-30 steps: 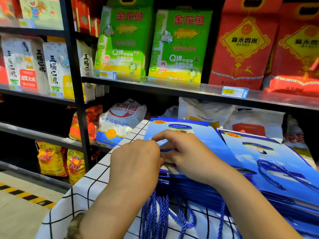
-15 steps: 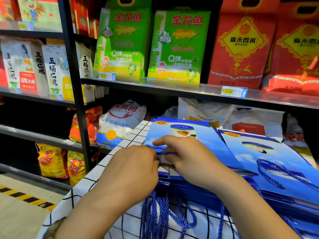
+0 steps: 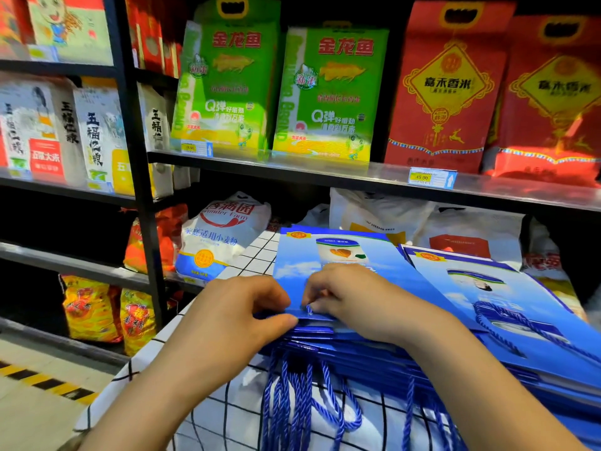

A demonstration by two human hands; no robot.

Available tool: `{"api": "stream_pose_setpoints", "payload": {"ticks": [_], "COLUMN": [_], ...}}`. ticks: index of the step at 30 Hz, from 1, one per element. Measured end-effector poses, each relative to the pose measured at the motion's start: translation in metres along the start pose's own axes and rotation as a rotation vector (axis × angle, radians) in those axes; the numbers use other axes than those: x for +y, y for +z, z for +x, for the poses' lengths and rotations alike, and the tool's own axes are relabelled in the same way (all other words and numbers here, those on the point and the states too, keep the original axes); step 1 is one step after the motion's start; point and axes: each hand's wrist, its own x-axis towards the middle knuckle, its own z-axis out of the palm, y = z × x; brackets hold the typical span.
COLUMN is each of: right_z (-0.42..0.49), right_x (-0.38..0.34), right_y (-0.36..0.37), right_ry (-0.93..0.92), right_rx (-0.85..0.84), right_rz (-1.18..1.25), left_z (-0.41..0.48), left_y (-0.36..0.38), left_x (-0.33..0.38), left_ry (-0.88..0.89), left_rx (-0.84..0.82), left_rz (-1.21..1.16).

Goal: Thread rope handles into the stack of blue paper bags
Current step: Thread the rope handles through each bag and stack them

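Note:
A stack of flat blue paper bags [image 3: 328,252] lies on a white cloth with a black grid [image 3: 253,255]. My left hand [image 3: 234,317] grips the near edge of the top bag, thumb along the stack's side. My right hand [image 3: 351,297] rests on the top bag with fingers curled, pinching a short end of blue rope [image 3: 309,309] at the bag's edge. Several blue rope handles [image 3: 292,402] hang from the bags lower in the stack. A second blue bag [image 3: 507,307] with a rope handle threaded in it lies to the right.
Black store shelves [image 3: 143,203] stand behind and to the left, loaded with green rice bags [image 3: 325,92], red rice bags [image 3: 448,92] and a flour sack [image 3: 221,236]. The cloth-covered surface ends at the left above a floor with yellow-black tape [image 3: 42,382].
My right hand's fingers have curled down from lying across the top bag to pinching the rope end at its edge. My left hand has shifted slightly, its thumb now along the stack's edge.

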Motion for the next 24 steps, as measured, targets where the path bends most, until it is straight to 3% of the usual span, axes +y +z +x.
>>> {"api": "stream_pose_setpoints", "payload": {"ticks": [6, 11, 15, 20, 24], "right_z": [0.0, -0.011, -0.029, -0.049, -0.052], "right_x": [0.006, 0.017, 0.056, 0.104, 0.106], "right_y": [0.005, -0.008, -0.033, -0.029, -0.022], "right_ry": [0.107, 0.111, 0.319, 0.662, 0.695], "right_rx": [0.22, 0.283, 0.391, 0.304, 0.303], "right_rz": [0.015, 0.138, 0.053, -0.025, 0.091], "left_z": [0.002, 0.01, 0.027, 0.038, 0.04], "left_y": [0.0, -0.001, 0.002, 0.011, 0.014], "left_x": [-0.003, -0.005, -0.01, -0.009, -0.011], "left_ry": [-0.001, -0.099, -0.159, -0.23, -0.261], "left_rx": [-0.037, -0.053, 0.04, -0.001, -0.016], "left_rz": [0.008, -0.05, 0.073, 0.497, 0.478]}}
